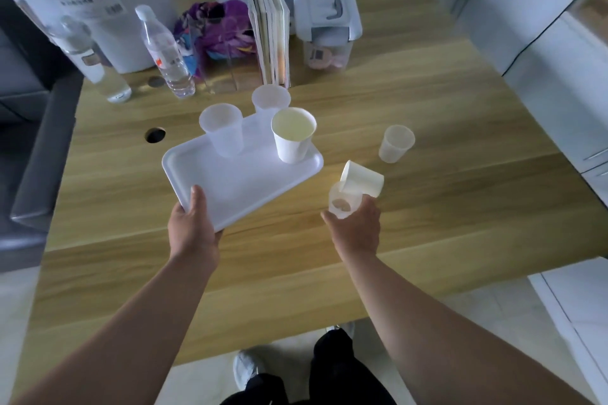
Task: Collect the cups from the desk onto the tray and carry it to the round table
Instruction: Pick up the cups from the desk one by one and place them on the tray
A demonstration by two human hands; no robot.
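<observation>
While left hand grips tray near edge, right hand holds clear cup; collecting underway, next set it on tray, then fetch tipped cup.

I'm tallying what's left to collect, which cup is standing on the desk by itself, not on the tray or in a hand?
The translucent cup standing upright on the desk, right of the tray. The others stand on the tray or are in the right hand.
</observation>
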